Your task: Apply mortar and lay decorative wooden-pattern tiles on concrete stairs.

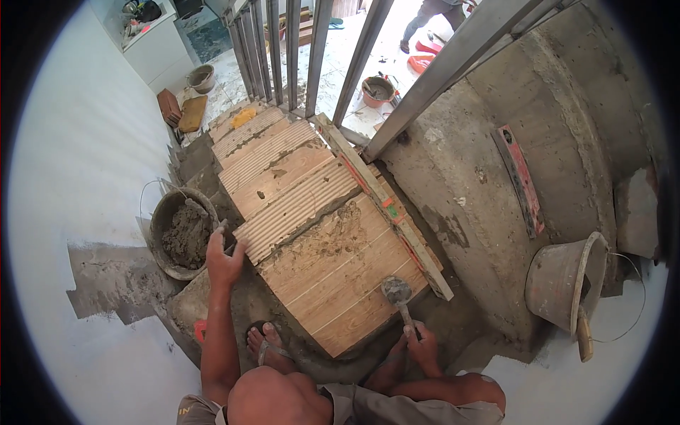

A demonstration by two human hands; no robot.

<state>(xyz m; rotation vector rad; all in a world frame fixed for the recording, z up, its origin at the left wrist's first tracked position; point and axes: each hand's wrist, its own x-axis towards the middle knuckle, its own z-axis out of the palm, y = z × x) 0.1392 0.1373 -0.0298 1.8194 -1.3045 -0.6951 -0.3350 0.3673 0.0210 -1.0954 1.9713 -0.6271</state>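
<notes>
My right hand [423,347] grips the handle of a short tool with a round grey head, which looks like a mallet [397,290]. Its head is over the near edge of the wood-look tiled step [347,276]. My left hand [225,258] is open, thumb and fingers apart, between the step's left edge and a bucket of mortar [185,237]. Whether its fingertips touch the tile I cannot tell. Wet mortar smears lie on the tile beside a ribbed tile strip [297,209]. A long straight bar [386,202] with a green level vial lies down the steps' right side.
Metal railing bars [315,57] stand beyond the steps. To the right, a red level [520,180] leans on rough concrete, near a tipped bucket [563,283] with a wooden-handled tool. Farther off are another bucket [202,79], a mortar tub [379,92] and a person [432,18].
</notes>
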